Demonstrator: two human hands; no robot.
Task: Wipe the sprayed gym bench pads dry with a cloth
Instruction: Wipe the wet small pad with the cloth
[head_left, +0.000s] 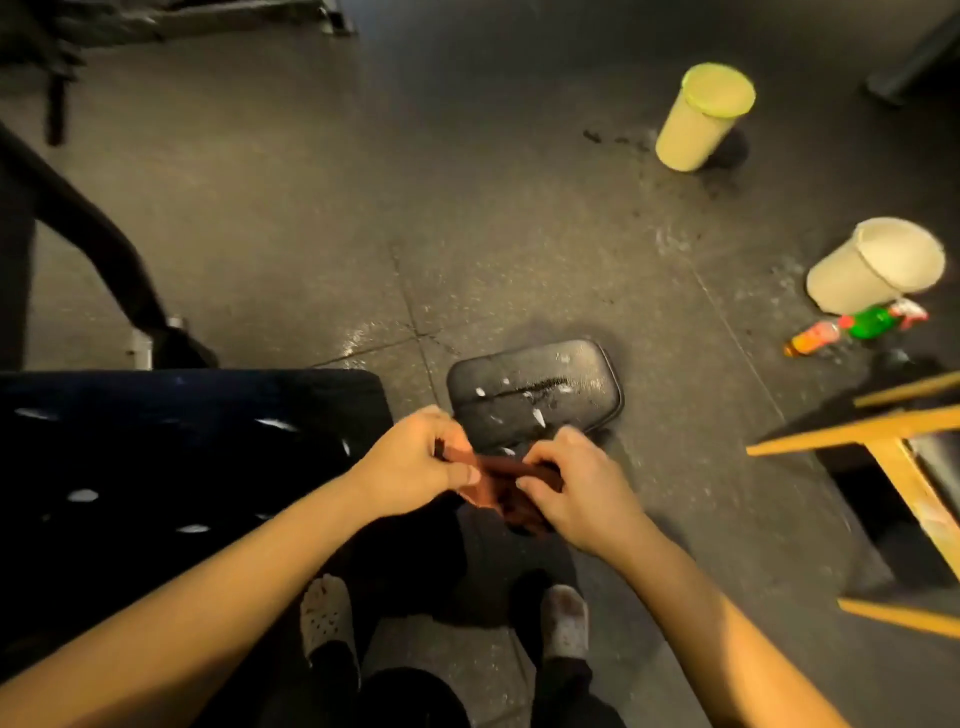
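Task barely started, by the look of it. Both pads still carry white spray blobs: small black pad on the floor just beyond the hands, and the large dark bench pad near left. No clearly wiped patch on either. All wiping looks left to do.

Reddish-brown cloth is held in the air between both hands, above the near edge of the small pad and not touching it. Left hand pinches one end, fingers curled. Right hand grips the other end, fingers curled over it. Probably bunching or folding the cloth before the first wipe; the small pad is the closer target.

Containers:
- Cream bin with lime-green lid, far right, upright, lid on, contents hidden.
- Second cream bin, right, no lid, mouth open; only pale inner wall shows, contents can't tell.
- Green bottle and orange bottle lie on the floor just beside the open bin; fill level can't tell.

Wet splashes on the floor around the bins. Yellow frame near right.
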